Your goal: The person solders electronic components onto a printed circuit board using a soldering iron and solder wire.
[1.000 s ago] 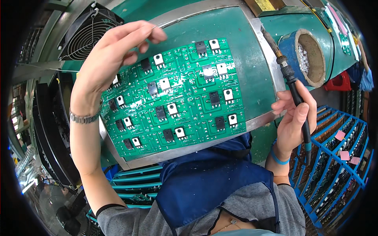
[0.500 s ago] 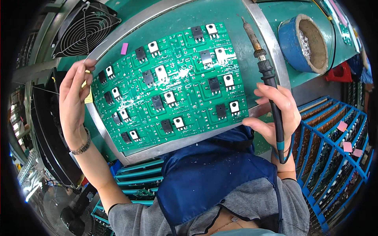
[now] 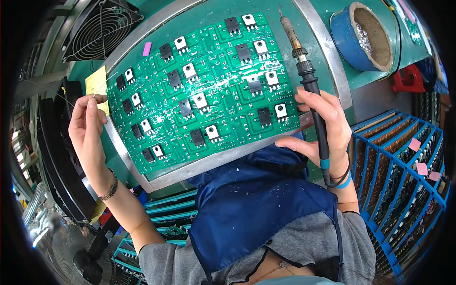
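Observation:
A large green circuit board [image 3: 209, 92] with black and white three-legged components and shiny solder joints lies on the bench in front of me. My left hand [image 3: 90, 126] is closed beside its left edge, thumb and fingers pinching a thin solder wire [image 3: 100, 89]. At the board's right edge, my right hand [image 3: 330, 123] holds a soldering iron [image 3: 313, 90] with a black handle. Its tip points up and away, beyond the board's far right corner and apart from the joints. The thumb lies by the near edge; whether it touches the board I cannot tell.
A metal strip [image 3: 228, 159] borders the bench's near side. Beyond the right rail stands a blue round container [image 3: 344, 40] with shiny bits inside. A black fan [image 3: 104, 31] is at the far left, near a yellow paper [image 3: 97, 81]. Blue racks [image 3: 380, 159] of boards stand at right.
My left hand has come nearer to me along the board's left edge, uncovering the yellow paper. The right hand has shifted slightly left with the iron. The whole view has moved a little.

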`<control>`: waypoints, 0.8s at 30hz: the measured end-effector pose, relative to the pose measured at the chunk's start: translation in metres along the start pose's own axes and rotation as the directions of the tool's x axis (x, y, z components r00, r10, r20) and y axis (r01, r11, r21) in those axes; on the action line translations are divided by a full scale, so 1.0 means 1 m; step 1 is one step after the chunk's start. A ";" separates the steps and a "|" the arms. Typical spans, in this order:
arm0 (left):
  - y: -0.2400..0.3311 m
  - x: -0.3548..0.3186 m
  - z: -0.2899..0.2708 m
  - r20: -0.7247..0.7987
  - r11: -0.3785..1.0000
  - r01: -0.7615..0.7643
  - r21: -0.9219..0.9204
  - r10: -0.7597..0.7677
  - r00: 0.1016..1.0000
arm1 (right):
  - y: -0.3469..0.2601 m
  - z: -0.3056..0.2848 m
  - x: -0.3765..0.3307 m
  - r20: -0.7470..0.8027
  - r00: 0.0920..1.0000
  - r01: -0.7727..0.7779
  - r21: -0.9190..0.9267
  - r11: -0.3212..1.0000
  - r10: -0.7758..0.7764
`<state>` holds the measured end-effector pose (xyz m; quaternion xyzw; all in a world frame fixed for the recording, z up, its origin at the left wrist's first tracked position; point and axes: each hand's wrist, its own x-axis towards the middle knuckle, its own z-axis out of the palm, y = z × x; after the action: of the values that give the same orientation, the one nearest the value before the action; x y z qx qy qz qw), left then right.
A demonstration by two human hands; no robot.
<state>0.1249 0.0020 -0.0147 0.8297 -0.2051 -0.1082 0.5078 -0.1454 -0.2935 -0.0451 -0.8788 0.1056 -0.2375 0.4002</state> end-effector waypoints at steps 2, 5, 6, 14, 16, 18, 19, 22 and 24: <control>0.008 -0.007 0.006 0.015 1.000 0.002 -0.021 -0.001 1.000 | 0.001 -0.006 -0.001 -0.017 0.999 0.027 -0.022 0.999 -0.028; 0.047 -0.026 0.006 0.053 0.994 0.077 -0.077 -0.073 0.996 | 0.009 -0.035 0.006 0.032 0.964 0.265 -0.001 0.964 -0.265; 0.053 -0.016 0.025 0.139 1.000 0.005 -0.023 -0.002 0.990 | 0.002 -0.033 -0.001 -0.171 0.984 0.061 0.103 0.993 -0.043; 0.098 0.004 0.109 0.375 0.964 -0.259 0.065 0.216 0.901 | 0.016 -0.074 0.023 -0.354 0.933 0.018 0.207 0.978 0.058; 0.097 0.010 0.119 0.372 0.931 -0.335 0.143 0.263 0.890 | 0.017 -0.073 0.035 -0.313 0.947 0.119 0.120 0.986 -0.076; 0.098 0.014 0.127 0.373 0.915 -0.355 0.193 0.266 0.889 | 0.021 -0.082 0.043 -0.170 0.945 0.288 0.018 0.958 -0.281; 0.098 0.016 0.131 0.369 0.905 -0.371 0.206 0.280 0.886 | 0.021 -0.085 0.049 -0.120 0.933 0.342 -0.005 0.940 -0.340; 0.099 0.020 0.139 0.345 0.884 -0.409 0.224 0.321 0.882 | 0.024 -0.089 0.056 -0.084 0.936 0.342 -0.003 0.940 -0.341; 0.097 0.021 0.143 0.329 0.873 -0.432 0.226 0.349 0.878 | 0.024 -0.091 0.062 0.023 0.928 0.371 -0.023 0.928 -0.371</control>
<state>0.0660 -0.1605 0.0057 0.8125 -0.4527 -0.0863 0.3569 -0.1373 -0.3922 0.0090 -0.8905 -0.0628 -0.2993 0.3370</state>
